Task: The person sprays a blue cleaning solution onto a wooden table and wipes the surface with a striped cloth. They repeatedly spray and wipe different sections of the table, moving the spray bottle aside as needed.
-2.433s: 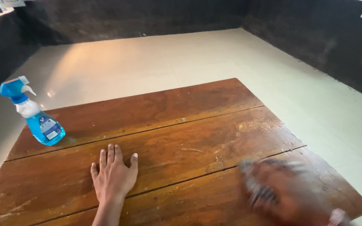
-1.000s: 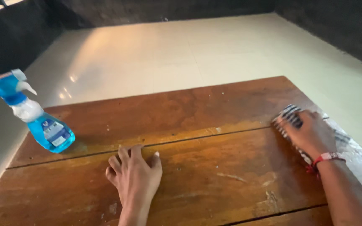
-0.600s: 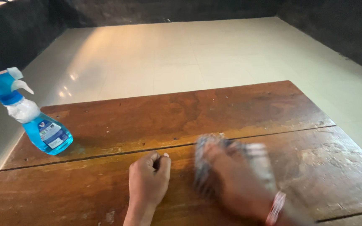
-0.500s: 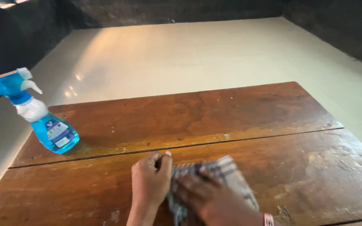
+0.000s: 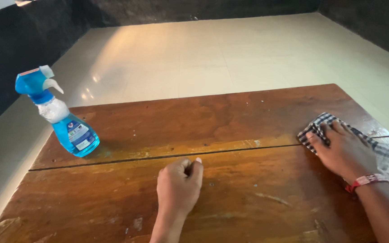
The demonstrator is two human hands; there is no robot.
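Note:
My right hand (image 5: pixel 345 150) presses flat on a black-and-white checked cloth (image 5: pixel 319 125) near the right edge of a worn brown wooden table (image 5: pixel 194 117); a red band sits on that wrist. My left hand (image 5: pixel 178 186) rests on the middle plank as a loose fist, fingers curled under, holding nothing. A blue spray bottle (image 5: pixel 64 123) with a blue-and-white trigger head stands upright on the far left of the table, well away from both hands.
The table top is made of planks with dark seams (image 5: pixel 158 156) and pale scuffed patches at the near left and right edges. A shiny cream tiled floor (image 5: pixel 212 54) lies beyond, bordered by dark walls (image 5: pixel 19 49).
My right hand slid the cloth from beside my left hand out to the right edge of the table. My left hand stayed fisted in place. The view shifted slightly.

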